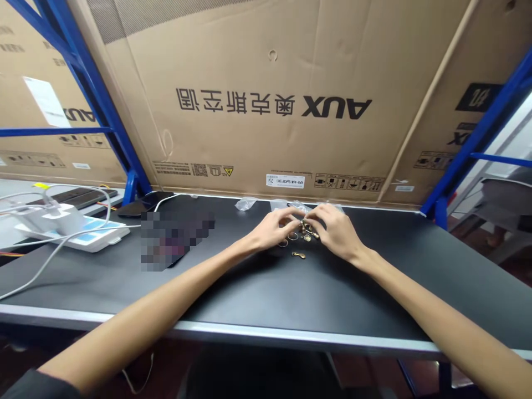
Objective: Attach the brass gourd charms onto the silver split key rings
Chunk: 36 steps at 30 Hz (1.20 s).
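Black table with metal edge (353, 299) stands before large brown cardboard cartons (266, 100). Left hand (272, 230) and right hand (334, 233) meet above it, fingers curved close together around a small cluster of brass-coloured metal charms (306, 228); if they clamp it, I cannot tell. Two thin metal rings (293, 236) and one brass clasp (298, 255) lie separately on the table, just below the hands.
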### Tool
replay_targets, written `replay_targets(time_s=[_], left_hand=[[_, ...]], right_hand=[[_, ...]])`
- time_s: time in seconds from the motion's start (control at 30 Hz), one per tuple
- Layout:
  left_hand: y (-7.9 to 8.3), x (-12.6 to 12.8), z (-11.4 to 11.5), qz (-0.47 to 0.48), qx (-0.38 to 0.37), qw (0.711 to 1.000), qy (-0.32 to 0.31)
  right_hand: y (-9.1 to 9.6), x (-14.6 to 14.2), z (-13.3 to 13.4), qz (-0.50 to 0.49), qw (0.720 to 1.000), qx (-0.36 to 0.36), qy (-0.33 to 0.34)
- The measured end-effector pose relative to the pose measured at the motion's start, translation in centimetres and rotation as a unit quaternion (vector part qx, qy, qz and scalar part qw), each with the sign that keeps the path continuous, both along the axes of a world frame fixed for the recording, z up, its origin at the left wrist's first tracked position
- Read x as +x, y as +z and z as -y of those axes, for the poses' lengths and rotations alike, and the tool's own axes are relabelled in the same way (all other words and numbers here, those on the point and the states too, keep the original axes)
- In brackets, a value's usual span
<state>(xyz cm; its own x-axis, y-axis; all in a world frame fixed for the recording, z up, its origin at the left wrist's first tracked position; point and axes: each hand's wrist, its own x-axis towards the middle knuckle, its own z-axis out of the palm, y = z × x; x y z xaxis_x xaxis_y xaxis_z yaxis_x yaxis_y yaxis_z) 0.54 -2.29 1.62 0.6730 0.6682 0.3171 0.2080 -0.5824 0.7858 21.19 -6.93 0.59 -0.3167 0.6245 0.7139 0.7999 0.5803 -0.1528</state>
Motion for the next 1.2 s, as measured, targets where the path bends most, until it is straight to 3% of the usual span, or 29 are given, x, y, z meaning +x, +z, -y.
replay_targets(time_s=[0.17,0.37,0.53,0.7,0.9,1.03,1.2], left_hand=[[0.1,0.0,-0.3,0.006,0.064,0.998,0.022],[-0.3,0.3,-0.3,-0.003,0.158,0.977,0.140],[-0.3,0.1,-0.5,-0.043,0.265,0.957,0.106],[-0.4,0.2,-0.4,-0.050,0.247,0.950,0.185],[-0.2,0.1,-0.6,-0.032,0.341,0.930,0.135],[0.0,0.3,-0.2,0.014,0.247,0.948,0.199],[0.3,0.7,0.5,0.053,0.145,0.966,0.209]], right_hand=[[0.2,0.0,0.1,-0.014,1.000,0.001,0.015],[0.2,-0.8,0.4,0.027,0.999,0.029,0.026],[0.1,-0.6,0.3,0.057,0.997,0.055,-0.003],[0.1,-0.4,0.2,0.058,0.996,0.067,0.000],[0.1,-0.3,0.2,0.064,0.994,0.083,-0.010],[0.3,-0.2,0.1,0.091,0.990,0.110,-0.004],[0.1,-0.5,0.0,0.144,0.977,0.153,-0.019]])
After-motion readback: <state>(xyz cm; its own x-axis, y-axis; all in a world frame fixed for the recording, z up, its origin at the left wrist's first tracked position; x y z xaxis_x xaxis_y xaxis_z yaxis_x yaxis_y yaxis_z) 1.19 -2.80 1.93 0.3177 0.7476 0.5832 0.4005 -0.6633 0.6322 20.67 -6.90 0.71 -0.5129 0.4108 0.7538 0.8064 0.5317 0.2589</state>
